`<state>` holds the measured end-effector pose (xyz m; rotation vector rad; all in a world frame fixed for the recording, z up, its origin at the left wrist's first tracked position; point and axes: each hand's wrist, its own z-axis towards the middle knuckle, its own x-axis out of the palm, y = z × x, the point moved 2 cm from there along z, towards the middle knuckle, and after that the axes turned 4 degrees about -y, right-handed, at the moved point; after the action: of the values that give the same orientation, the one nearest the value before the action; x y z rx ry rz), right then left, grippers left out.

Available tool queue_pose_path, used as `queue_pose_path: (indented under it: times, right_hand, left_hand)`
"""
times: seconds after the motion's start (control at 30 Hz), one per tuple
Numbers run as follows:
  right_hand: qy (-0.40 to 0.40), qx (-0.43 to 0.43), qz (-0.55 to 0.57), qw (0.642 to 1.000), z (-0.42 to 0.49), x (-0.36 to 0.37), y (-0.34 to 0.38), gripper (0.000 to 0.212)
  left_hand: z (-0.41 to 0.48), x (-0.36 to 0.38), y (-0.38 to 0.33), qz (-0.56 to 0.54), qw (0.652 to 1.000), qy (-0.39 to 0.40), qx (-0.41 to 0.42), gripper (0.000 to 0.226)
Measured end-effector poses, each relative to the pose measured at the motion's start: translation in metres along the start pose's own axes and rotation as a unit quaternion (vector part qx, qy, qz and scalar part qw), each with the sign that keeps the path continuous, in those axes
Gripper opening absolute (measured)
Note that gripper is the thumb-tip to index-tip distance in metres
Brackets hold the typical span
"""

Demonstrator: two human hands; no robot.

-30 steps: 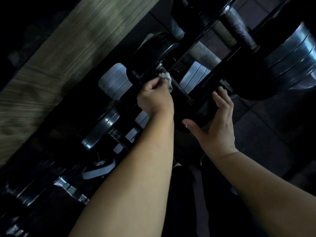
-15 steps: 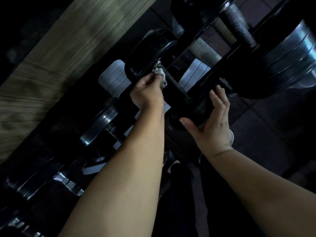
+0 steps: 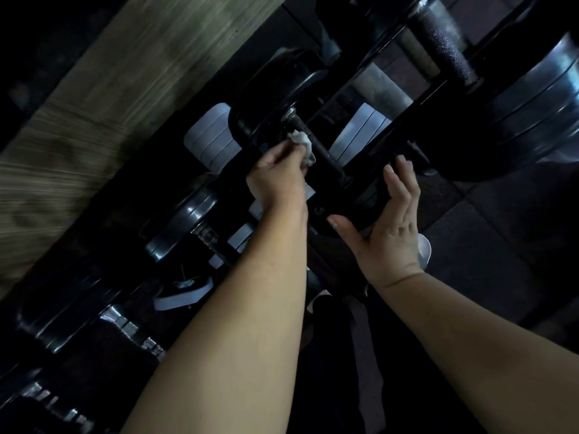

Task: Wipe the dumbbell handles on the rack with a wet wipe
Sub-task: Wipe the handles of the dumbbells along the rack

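A black dumbbell lies on the dark rack, its knurled handle (image 3: 322,151) running diagonally between two black heads (image 3: 275,98). My left hand (image 3: 279,177) pinches a crumpled white wet wipe (image 3: 302,144) against the upper part of that handle. With straight fingers, my right hand (image 3: 391,220) rests on the dumbbell's lower black head (image 3: 357,211). A bigger dumbbell with a thick knurled handle (image 3: 445,48) and a silver head (image 3: 532,98) sits at the upper right.
More dumbbells (image 3: 181,227) line the rack toward the lower left. A wooden wall panel (image 3: 109,83) runs behind the rack at the upper left. Dark floor tiles (image 3: 488,233) lie to the right. The scene is dim.
My left hand has slid the wipe a short way along the handle, near its upper end. My right hand stays on the lower head, fingers a little straighter.
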<state>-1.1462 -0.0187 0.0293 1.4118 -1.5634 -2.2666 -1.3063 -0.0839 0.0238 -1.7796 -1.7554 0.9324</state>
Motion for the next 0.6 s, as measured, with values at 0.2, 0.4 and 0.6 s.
queue_pose_path:
  times: [0.2, 0.4, 0.6]
  right_hand:
    - [0.006, 0.003, -0.001, 1.000, 0.000, -0.001, -0.001, 0.090]
    - [0.009, 0.005, 0.002, 1.000, 0.001, -0.003, -0.001, 0.092]
    - [0.011, 0.005, 0.009, 1.000, 0.001, -0.005, -0.001, 0.092]
  left_hand:
    - [-0.034, -0.006, 0.022, 0.051, 0.998, 0.040, -0.005, 0.031]
    - [-0.001, -0.001, -0.016, 0.054, 0.996, -0.032, 0.067, 0.033]
    - [-0.028, -0.007, 0.009, 0.112, 0.992, 0.020, 0.061, 0.026]
